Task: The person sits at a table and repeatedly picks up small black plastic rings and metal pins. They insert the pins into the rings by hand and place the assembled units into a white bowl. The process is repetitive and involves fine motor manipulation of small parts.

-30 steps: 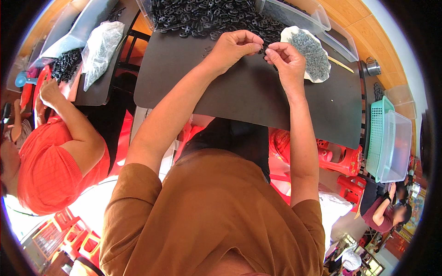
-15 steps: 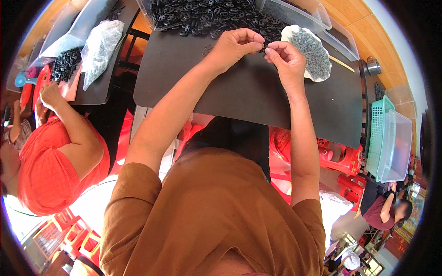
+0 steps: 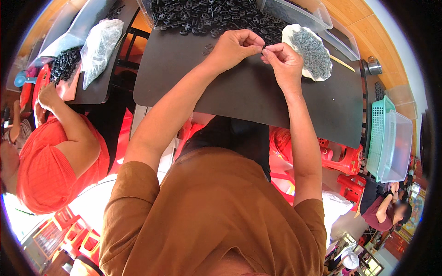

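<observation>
Above the far part of the dark table, my left hand (image 3: pixel 237 48) and my right hand (image 3: pixel 284 62) meet fingertip to fingertip. Both hands pinch, with a small black piece (image 3: pixel 263 49) between them, mostly covered by the fingers. Just beyond lies a heap of black plastic pieces with holes (image 3: pixel 207 16). To the right of my right hand, a pale scalloped dish (image 3: pixel 306 75) holds many tiny grey parts (image 3: pixel 313 50). A few small dark pieces (image 3: pixel 208 48) lie by my left wrist.
Clear plastic bins (image 3: pixel 317 18) stand at the table's far side. On the right are a green basket (image 3: pixel 378 138) and a metal cup (image 3: pixel 374 66). A person in red (image 3: pixel 60 161) works at the left table beside a plastic bag (image 3: pixel 102 50). Red stools (image 3: pixel 340 158) stand below.
My hands have shifted slightly, and the right has come a little closer to the left. The fingertips now meet more tightly on the small piece.
</observation>
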Motion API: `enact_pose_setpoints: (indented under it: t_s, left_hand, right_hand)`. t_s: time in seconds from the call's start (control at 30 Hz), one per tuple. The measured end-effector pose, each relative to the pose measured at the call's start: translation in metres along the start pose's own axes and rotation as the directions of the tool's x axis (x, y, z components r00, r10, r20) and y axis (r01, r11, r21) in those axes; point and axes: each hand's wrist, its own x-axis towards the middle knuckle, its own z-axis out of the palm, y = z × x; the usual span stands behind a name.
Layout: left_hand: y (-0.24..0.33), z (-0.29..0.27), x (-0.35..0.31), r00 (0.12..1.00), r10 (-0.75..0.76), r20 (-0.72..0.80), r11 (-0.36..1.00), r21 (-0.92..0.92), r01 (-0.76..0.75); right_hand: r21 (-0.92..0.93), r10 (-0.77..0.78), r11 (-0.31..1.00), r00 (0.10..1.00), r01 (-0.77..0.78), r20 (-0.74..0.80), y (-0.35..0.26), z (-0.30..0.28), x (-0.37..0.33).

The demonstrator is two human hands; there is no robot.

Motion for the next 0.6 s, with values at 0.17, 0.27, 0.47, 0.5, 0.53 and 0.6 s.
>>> enact_pose_setpoints:
  t_s: [0.17, 0.27, 0.47, 0.5, 0.53, 0.6]
  left_hand:
    - [0.004, 0.0, -0.001, 1.0, 0.015, 0.006, 0.995, 0.102, -0.016]
    - [0.012, -0.001, -0.002, 1.0, 0.025, 0.009, 0.989, 0.147, -0.026]
    - [0.022, -0.011, -0.007, 0.999, 0.011, -0.038, 0.999, -0.046, -0.013]
    - [0.02, -0.016, -0.008, 0.997, 0.03, -0.074, 0.997, -0.075, -0.036]
    - [0.02, -0.022, -0.01, 0.993, 0.048, -0.111, 0.993, -0.104, -0.06]
    - [0.022, -0.042, -0.017, 0.976, 0.106, -0.188, 0.992, -0.05, -0.117]
  right_hand:
    - [-0.016, -0.035, 0.999, 0.999, 0.035, -0.009, 0.003, 0.003, 0.0]
    - [0.02, -0.012, 1.0, 1.0, 0.011, 0.016, 0.002, 0.001, 0.001]
    - [0.146, 0.033, 0.989, 0.999, -0.038, 0.038, -0.014, 0.005, 0.001]
    - [0.138, 0.038, 0.989, 0.998, -0.043, 0.04, -0.014, 0.005, 0.001]
    - [0.13, 0.043, 0.99, 0.998, -0.048, 0.042, -0.013, 0.005, 0.001]
    - [0.111, 0.054, 0.992, 0.997, -0.06, 0.057, -0.012, 0.002, 0.0]
